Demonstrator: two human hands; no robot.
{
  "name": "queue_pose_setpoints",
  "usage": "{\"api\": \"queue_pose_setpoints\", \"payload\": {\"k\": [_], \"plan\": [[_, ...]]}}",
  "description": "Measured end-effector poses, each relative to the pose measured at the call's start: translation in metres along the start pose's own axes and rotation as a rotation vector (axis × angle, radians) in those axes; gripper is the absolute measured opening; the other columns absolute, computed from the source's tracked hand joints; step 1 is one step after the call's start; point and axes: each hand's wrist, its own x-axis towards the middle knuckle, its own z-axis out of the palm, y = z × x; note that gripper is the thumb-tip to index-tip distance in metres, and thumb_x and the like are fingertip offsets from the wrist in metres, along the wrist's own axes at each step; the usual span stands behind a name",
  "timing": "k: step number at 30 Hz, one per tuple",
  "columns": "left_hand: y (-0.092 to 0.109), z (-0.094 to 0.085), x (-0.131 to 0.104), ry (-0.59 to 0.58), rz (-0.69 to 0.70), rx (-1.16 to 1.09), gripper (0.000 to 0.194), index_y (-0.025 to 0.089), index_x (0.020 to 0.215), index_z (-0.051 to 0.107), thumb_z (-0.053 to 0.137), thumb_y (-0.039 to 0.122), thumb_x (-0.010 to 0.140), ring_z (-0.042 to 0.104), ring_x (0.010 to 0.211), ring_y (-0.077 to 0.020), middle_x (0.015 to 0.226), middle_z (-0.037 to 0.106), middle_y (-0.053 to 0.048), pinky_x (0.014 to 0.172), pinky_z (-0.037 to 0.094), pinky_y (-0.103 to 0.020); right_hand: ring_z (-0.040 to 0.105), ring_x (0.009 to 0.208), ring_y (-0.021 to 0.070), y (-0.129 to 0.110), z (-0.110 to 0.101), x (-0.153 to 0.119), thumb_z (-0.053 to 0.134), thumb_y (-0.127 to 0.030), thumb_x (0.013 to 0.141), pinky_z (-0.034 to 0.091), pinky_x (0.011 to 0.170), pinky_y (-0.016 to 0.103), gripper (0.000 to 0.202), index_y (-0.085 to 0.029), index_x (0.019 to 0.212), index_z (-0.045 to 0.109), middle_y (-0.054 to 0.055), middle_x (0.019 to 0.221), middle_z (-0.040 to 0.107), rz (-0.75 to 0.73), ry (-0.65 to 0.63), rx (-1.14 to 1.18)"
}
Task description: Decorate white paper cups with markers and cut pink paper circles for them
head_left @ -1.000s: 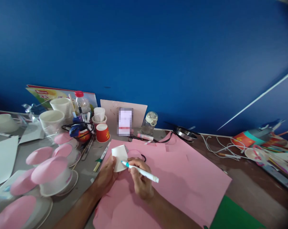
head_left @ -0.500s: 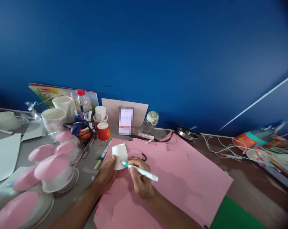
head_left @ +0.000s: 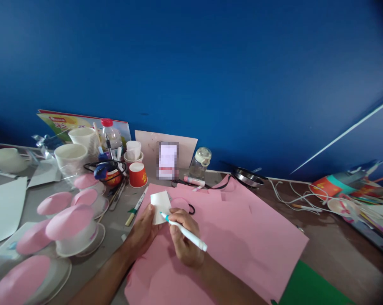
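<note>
Between the thumb and fingers of my left hand [head_left: 146, 228] is a small white paper piece [head_left: 160, 203], with faint teal marks near its upper left edge. My right hand [head_left: 187, 239] grips a white marker [head_left: 191, 238] whose teal tip rests on or just above the middle of that piece. Both hands are over the large pink paper [head_left: 242, 237]. Scissors with pink and black handles [head_left: 191, 209] lie just behind my right hand, partly hidden.
Pink-topped paper cups [head_left: 70, 224] crowd the left side. Behind stand a red cup [head_left: 137, 175], a phone [head_left: 167, 160] and a glass jar [head_left: 200, 164]. Another marker [head_left: 136, 207] lies left of the pink paper. White cables [head_left: 293, 197] and green paper [head_left: 312, 286] are at right.
The marker's rear end has dipped slightly lower and to the left, and its tip sits a little higher on the white piece. The white piece has shifted slightly in my left hand.
</note>
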Motion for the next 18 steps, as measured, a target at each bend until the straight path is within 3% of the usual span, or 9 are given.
{"api": "queue_pose_setpoints", "payload": {"k": [9,18], "plan": [[0.0002,-0.0057,0.0042,-0.072,-0.154,-0.105,0.036,0.01,0.106,0.064,0.056,0.039,0.087,0.063,0.104,-0.0266,0.1,0.071,-0.011,0.098,0.044,-0.039,0.061,0.096,0.0224,0.0016,0.0016,0.0001,0.049,-0.012,0.085,0.052,0.084,0.038,0.021,-0.022,0.102,0.057,0.007,0.086,0.064,-0.041,-0.013,-0.063],[0.001,-0.0081,0.0057,-0.056,-0.118,-0.132,0.028,0.012,0.102,0.065,0.055,0.033,0.087,0.063,0.103,-0.0268,0.099,0.071,-0.009,0.097,0.042,-0.04,0.06,0.094,0.0228,0.0019,0.0014,0.0001,0.048,-0.014,0.085,0.052,0.083,0.039,0.019,-0.022,0.099,0.057,0.006,0.083,0.064,-0.032,-0.036,-0.079]]}}
